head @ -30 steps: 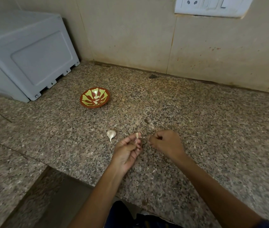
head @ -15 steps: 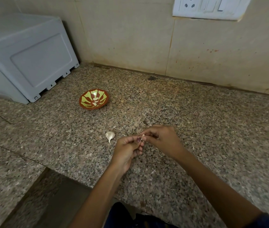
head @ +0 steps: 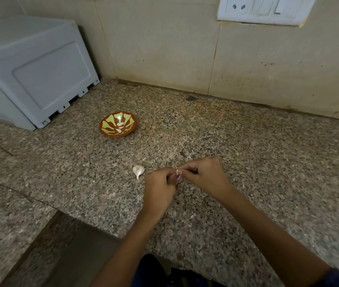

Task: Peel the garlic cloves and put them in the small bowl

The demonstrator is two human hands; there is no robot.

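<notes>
Garlic clove [head: 178, 173] pinched between both hands, no readable writing anywhere.
Left hand [head: 159, 186] and right hand [head: 205, 176] fingertips grip it; small bowl [head: 118, 124] beyond holds peeled cloves; unpeeled clove [head: 138, 170] lies just left.
</notes>
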